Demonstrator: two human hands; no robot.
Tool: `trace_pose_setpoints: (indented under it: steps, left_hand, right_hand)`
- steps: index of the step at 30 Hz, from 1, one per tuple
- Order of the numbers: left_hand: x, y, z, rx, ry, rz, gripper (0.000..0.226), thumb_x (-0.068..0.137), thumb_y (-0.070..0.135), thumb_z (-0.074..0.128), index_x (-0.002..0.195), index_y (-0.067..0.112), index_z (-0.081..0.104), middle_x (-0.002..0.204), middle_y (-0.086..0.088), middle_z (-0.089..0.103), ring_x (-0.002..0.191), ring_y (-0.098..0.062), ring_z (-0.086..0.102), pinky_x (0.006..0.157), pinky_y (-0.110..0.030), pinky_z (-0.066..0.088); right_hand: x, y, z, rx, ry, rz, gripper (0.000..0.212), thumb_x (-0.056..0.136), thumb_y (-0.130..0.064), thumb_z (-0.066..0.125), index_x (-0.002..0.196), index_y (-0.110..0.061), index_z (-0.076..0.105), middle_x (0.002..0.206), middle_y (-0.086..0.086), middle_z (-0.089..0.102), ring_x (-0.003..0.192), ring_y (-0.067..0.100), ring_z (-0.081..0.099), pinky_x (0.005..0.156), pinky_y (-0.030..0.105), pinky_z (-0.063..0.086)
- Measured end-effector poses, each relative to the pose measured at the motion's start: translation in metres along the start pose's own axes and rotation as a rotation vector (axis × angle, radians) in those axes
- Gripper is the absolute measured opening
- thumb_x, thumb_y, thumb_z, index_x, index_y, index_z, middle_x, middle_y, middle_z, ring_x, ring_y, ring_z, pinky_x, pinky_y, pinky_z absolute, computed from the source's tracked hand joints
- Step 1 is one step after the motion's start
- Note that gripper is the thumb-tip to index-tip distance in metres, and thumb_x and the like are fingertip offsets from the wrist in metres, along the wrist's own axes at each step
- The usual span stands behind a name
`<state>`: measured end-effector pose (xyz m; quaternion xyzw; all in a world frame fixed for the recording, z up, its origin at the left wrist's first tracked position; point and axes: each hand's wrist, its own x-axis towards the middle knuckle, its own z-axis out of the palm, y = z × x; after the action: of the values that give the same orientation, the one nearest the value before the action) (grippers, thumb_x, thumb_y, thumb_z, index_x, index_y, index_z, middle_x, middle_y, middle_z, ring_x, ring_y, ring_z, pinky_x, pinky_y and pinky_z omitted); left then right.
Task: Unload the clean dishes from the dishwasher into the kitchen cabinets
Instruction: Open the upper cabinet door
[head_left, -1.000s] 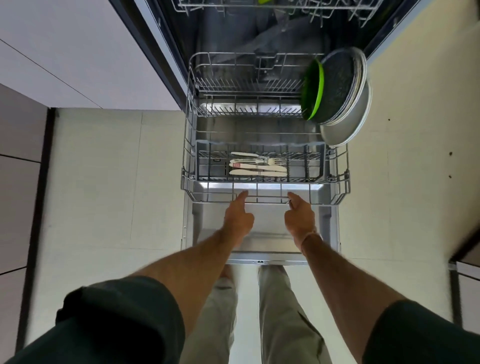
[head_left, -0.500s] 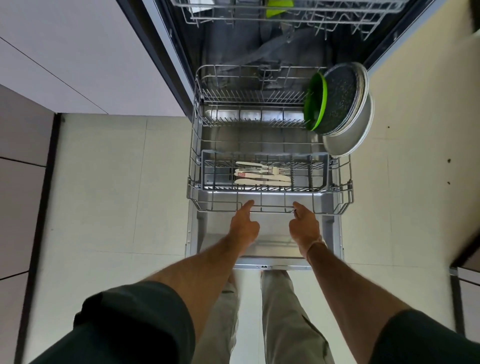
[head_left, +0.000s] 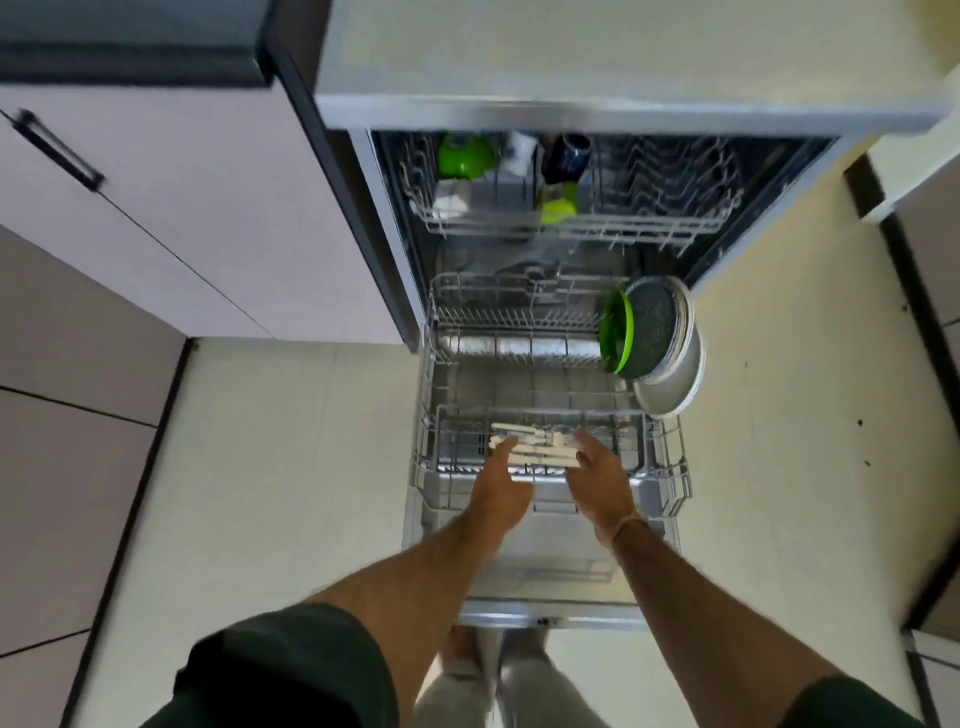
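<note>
The lower rack (head_left: 678, 462) is drawn out over the dishwasher door (head_left: 550, 564). Pale cutlery (head_left: 543, 451) is laid flat in its 6 o'clock compartment. The left hand (head_left: 501, 491) and right hand (head_left: 602, 486) are held over the front rim, slightly apart, fingers straight, nothing gripped. Plates (head_left: 655, 335) are stood on edge at 2 o'clock, and bare wire floor is left toward 10 o'clock. Cups (head_left: 465, 156) are seen in the upper rack (head_left: 665, 208) at 12 o'clock.

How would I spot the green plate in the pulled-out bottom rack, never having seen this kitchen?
Find the open dishwasher and its pulled-out lower rack. In its far right corner plates stand on edge. The green plate is leftmost, the only bright green one beside a dark speckled plate and pale grey plates.
</note>
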<state>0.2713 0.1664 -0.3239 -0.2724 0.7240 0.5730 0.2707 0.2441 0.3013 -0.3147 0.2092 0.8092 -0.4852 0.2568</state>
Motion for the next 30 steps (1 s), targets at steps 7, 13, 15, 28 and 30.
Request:
trace_pose_setpoints:
  steps: [7, 13, 15, 28, 30]
  left_hand:
    - [-0.025, 0.087, -0.065, -0.171, 0.129, 0.116, 0.085, 0.077, -0.007, 0.067, 0.146, 0.035, 0.039, 0.143, -0.006, 0.052, 0.119, -0.027, 0.060, 0.091, -0.046, 0.056]
    - [-0.085, 0.197, -0.139, -0.223, 0.252, 0.271, 0.078, 0.086, 0.000, 0.064, 0.150, 0.033, 0.034, 0.148, 0.005, 0.045, 0.123, -0.012, 0.051, 0.096, -0.034, 0.054]
    - [-0.097, 0.227, -0.165, -0.255, 0.281, 0.307, 0.075, 0.088, 0.001, 0.063, 0.150, 0.032, 0.033, 0.141, 0.010, 0.043, 0.121, -0.010, 0.050, 0.084, -0.025, 0.055]
    - [-0.171, 0.411, -0.378, -0.347, 0.498, 0.595, 0.076, 0.093, 0.000, 0.061, 0.155, 0.029, 0.027, 0.159, 0.007, 0.032, 0.142, -0.014, 0.036, 0.112, -0.034, 0.039]
    - [-0.181, 0.440, -0.419, -0.370, 0.523, 0.655, 0.074, 0.094, 0.001, 0.060, 0.155, 0.027, 0.026, 0.159, 0.006, 0.031, 0.142, -0.014, 0.036, 0.110, -0.030, 0.038]
  right_hand:
    - [-0.037, -0.136, -0.020, 0.027, -0.086, -0.199, 0.066, 0.084, 0.011, 0.044, 0.145, -0.013, 0.043, 0.146, 0.004, 0.046, 0.133, 0.021, 0.046, 0.107, 0.032, 0.039]
    - [-0.069, -0.260, -0.032, 0.022, -0.155, -0.421, 0.060, 0.092, 0.007, 0.046, 0.148, -0.015, 0.039, 0.149, 0.000, 0.042, 0.137, 0.019, 0.042, 0.109, 0.031, 0.038]
    - [-0.081, -0.301, -0.033, 0.027, -0.172, -0.491, 0.058, 0.094, 0.006, 0.047, 0.148, -0.015, 0.038, 0.148, -0.001, 0.042, 0.137, 0.020, 0.041, 0.111, 0.035, 0.037]
    - [-0.152, -0.579, 0.013, 0.005, -0.169, -0.937, 0.059, 0.095, 0.003, 0.050, 0.147, -0.022, 0.039, 0.150, -0.003, 0.041, 0.136, 0.016, 0.042, 0.112, 0.034, 0.037]
    - [-0.162, -0.626, 0.029, -0.002, -0.158, -0.994, 0.060, 0.095, 0.002, 0.051, 0.148, -0.022, 0.038, 0.151, -0.002, 0.041, 0.137, 0.015, 0.041, 0.111, 0.032, 0.036]
